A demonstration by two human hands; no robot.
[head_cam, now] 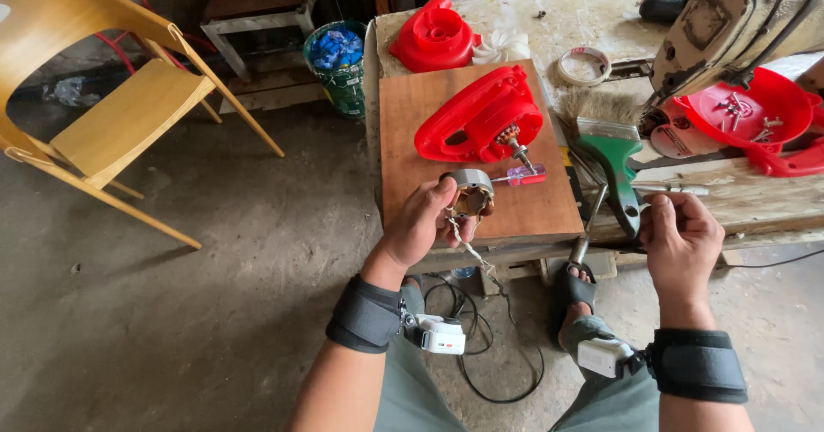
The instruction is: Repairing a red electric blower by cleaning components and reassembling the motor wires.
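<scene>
My left hand point(422, 224) holds a small grey metal motor stator point(469, 193) with copper windings, wires point(474, 256) dangling below it. My right hand point(682, 243) is closed at the bench edge, beside a green-handled paintbrush point(611, 153); what it grips, if anything, is hidden. On a brown wooden board point(421, 140) lies a red plastic tool housing point(478, 123) with a rotor shaft sticking out, and a small red-handled screwdriver point(524, 175) next to it.
A red fan cover point(433, 41), white impeller point(502, 47) and tape roll point(584, 65) lie on the bench. A red tray with screws point(745, 110) and a beige power tool point(730, 24) sit right. A wooden chair point(103, 106) and green bin point(336, 63) stand left.
</scene>
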